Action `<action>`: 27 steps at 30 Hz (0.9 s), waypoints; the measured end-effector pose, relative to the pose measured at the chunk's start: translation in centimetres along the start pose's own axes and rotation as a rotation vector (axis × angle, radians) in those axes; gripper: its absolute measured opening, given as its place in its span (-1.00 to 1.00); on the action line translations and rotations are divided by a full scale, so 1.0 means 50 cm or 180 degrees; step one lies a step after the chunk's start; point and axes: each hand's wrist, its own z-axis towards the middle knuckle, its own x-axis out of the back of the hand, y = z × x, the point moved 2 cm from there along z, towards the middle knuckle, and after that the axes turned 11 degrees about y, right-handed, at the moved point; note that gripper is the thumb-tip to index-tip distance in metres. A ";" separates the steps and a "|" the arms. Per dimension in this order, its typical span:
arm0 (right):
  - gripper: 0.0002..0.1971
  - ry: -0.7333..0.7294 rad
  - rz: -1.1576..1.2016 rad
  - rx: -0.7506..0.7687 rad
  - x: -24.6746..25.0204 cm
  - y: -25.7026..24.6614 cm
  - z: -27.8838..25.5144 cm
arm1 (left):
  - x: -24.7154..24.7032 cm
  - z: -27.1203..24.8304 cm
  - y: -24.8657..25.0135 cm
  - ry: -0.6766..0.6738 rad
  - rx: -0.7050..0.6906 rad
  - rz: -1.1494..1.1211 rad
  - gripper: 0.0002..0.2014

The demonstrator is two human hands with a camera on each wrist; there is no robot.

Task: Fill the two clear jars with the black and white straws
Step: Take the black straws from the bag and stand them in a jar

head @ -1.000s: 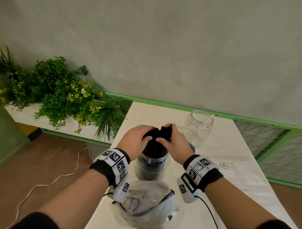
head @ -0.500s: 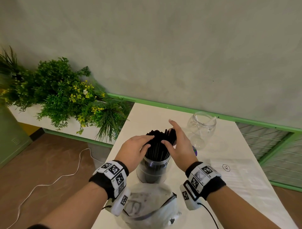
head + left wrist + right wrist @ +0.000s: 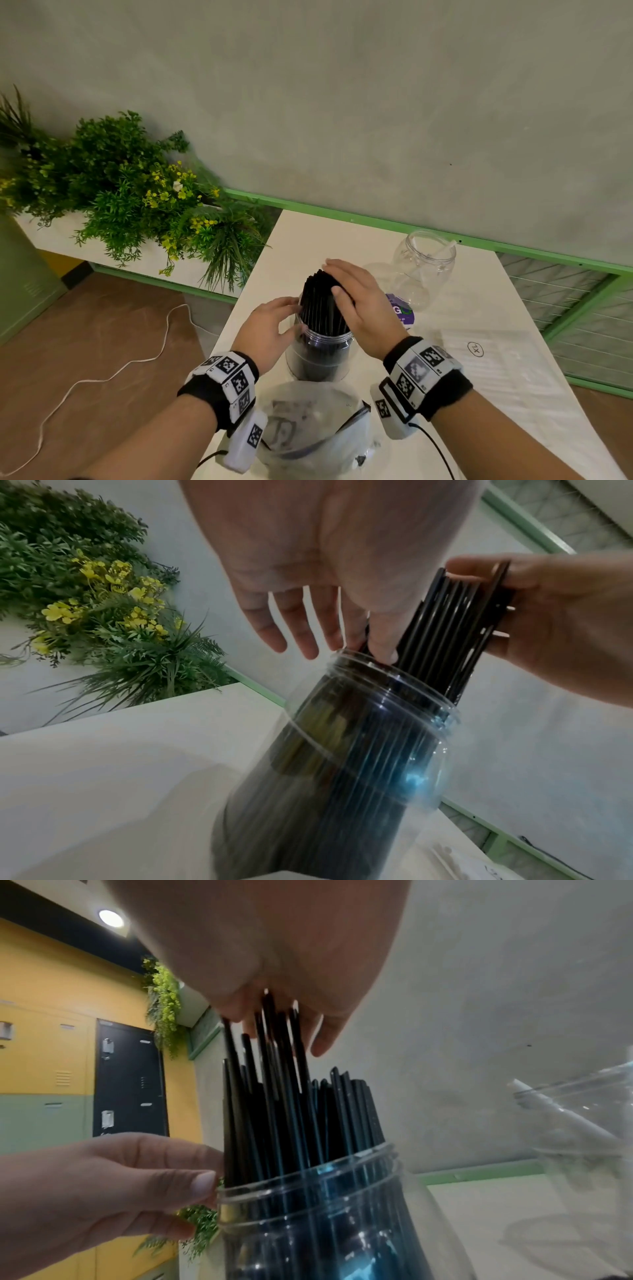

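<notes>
Head view: near jar stands on the desk right in front of me, packed with black straws that stick up past the rim. My right hand lies flat on the straw tops, fingers straight and together, thumb along the bundle's side; I'd say it's there to tamp the straws down level. My left hand sits at the jar's left side, fingers loosely spread, tips touching the bundle just above the rim, probably to keep the straws from fanning out. Far jar is well apart to the right rear, nearly empty, one white straw leaning on its rim. A plastic bag lies near the desk's front edge, a purple pack behind my right hand.

Left wrist view: left hand open, fingertips at the jar mouth against the straws, nothing gripped. Right hand cups the straw tops.

Right wrist view: right hand is flat, straw ends poke against the palm, no pinch. Left hand shows thumb and a finger touching the rim of the jar. Far jar with the white straw sits to the right.
</notes>
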 end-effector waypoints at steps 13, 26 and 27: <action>-0.65 0.0097 -0.0243 0.0297 -0.021 0.028 -0.009 | 0.020 0.001 0.028 -0.0193 0.0167 0.0457 -0.67; -0.52 -0.0537 -0.0700 0.0944 -0.015 0.038 -0.036 | 0.020 -0.002 0.016 -0.0334 0.0256 0.0004 -0.64; -0.58 -0.0441 -0.0552 0.0878 -0.012 0.034 -0.034 | 0.021 -0.002 0.013 -0.0373 0.0252 -0.0058 -0.63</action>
